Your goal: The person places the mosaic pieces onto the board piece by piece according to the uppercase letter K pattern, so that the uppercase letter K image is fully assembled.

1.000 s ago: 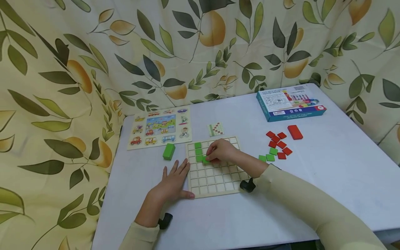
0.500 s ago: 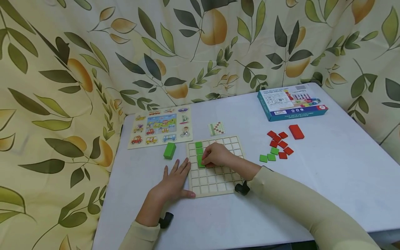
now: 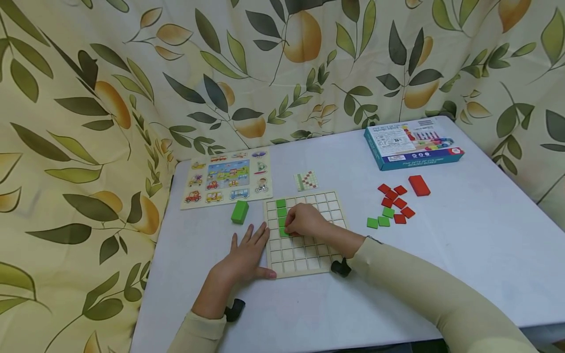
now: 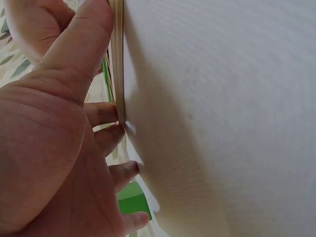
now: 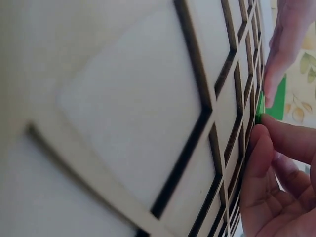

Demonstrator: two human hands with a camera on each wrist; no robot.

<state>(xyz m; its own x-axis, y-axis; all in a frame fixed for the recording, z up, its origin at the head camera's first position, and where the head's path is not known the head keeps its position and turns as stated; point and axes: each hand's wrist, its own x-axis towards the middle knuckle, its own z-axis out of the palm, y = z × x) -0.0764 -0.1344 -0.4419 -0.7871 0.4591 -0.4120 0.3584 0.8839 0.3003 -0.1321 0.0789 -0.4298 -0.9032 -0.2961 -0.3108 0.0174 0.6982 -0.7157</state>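
Note:
A wooden grid board [image 3: 300, 266] lies on the table. Down its second column runs a line of green square tiles [image 3: 281, 212]. At the lowest green tile [image 3: 283, 232], my right hand [image 3: 306, 220] has its thumb and fingertips curled in; the right wrist view shows the fingertips right at that tile's green edge [image 5: 259, 112]. My left hand [image 3: 242, 255] lies flat with fingers spread beside the board. In the left wrist view its thumb and some fingers [image 4: 106, 113] touch the board's wooden edge [image 4: 117, 59].
Left of the board stands a green block [image 3: 240, 212], with a picture puzzle [image 3: 227, 181] behind it. A small pattern card [image 3: 306, 181] lies beyond the board. To the right are loose red tiles [image 3: 391, 195], green tiles [image 3: 383, 221], a red block [image 3: 419, 185] and a teal box [image 3: 412, 142].
My right hand has moved slightly left and down, bringing the green tile from beside the column to its lower end, where it now sits in line. My left hand has stayed put.

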